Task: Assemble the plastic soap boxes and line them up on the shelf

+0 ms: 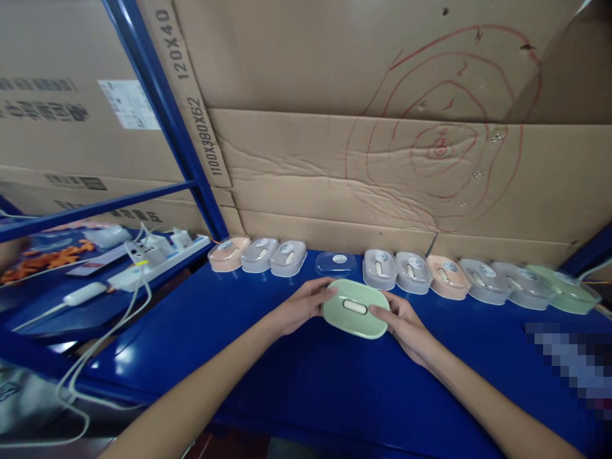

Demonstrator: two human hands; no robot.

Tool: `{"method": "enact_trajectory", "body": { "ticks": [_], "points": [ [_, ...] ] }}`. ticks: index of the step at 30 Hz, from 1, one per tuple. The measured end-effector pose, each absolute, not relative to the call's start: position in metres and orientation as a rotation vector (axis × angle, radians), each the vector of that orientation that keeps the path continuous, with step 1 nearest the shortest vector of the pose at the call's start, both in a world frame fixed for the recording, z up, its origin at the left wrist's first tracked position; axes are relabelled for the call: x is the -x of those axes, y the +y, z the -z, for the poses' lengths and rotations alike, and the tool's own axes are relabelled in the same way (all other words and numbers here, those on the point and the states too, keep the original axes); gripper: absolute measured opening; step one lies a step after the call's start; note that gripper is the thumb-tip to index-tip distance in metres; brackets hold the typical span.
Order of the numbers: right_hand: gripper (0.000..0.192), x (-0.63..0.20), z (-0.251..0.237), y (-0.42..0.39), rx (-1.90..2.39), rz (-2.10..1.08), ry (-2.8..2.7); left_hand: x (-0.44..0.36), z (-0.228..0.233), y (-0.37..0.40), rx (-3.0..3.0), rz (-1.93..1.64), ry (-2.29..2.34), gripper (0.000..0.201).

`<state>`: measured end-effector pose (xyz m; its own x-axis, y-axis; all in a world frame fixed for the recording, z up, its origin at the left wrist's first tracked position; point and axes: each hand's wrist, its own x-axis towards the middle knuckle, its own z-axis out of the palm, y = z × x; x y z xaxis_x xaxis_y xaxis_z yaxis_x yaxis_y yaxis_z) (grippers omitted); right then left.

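Observation:
Both hands hold up a light green oval box (356, 292) with rounded corners and a white, dark-rimmed pill-shaped piece (355, 307) in its middle. My left hand (306, 305) grips the box's left end, thumb on top. On the right end, my right hand (404, 319) has its thumb beside the white piece and its fingers behind. Just beyond the box, a clear plastic lid (336, 262) with a round sticker lies on the blue shelf (287, 395). The underside of the green box is hidden.
Lidded boxes line the back: a peach one (229, 255), several grey ones (288, 258), another peach one (448, 278) and a green one (567, 290). Cardboard (296, 153) stands behind them. At left are a blue post (162, 108), a power strip (157, 261) and white cables (129, 312).

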<state>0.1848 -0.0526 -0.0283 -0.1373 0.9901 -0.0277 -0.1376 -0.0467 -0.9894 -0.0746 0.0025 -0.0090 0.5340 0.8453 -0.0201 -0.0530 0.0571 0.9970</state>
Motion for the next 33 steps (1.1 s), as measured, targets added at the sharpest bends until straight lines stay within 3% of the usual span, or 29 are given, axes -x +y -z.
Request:
{"method": "enact_trajectory", "body": {
  "ticks": [6, 9, 14, 20, 23, 28, 33],
  "points": [
    [0.048, -0.185, 0.025, -0.050, 1.059, -1.354, -0.876, 0.083, 0.015, 0.021, -2.306, -1.063, 1.079, 0.038],
    [0.047, -0.184, 0.022, -0.050, 1.050, -1.342, -0.827, 0.079, 0.017, 0.043, -2.601, -0.882, 1.193, 0.050],
    [0.056, -0.183, 0.019, -0.049, 1.085, -1.354, -0.823, 0.060, 0.015, 0.089, -2.599, -0.412, 1.443, 0.086],
    [0.066, -0.184, 0.017, -0.046, 1.105, -1.347, -0.782, 0.052, 0.011, 0.101, -2.560, -0.407, 1.508, 0.075],
    [0.064, -0.186, 0.019, -0.045, 1.100, -1.341, -0.784, 0.060, 0.005, 0.092, -2.507, -0.580, 1.534, 0.070],
    [0.062, -0.187, 0.023, -0.042, 1.096, -1.376, -0.738, 0.064, -0.006, 0.056, -2.318, -1.243, 1.316, 0.068],
    [0.063, -0.188, 0.025, -0.040, 1.087, -1.422, -0.679, 0.048, -0.008, 0.013, -2.422, -1.179, 0.854, 0.088]
  ]
}}
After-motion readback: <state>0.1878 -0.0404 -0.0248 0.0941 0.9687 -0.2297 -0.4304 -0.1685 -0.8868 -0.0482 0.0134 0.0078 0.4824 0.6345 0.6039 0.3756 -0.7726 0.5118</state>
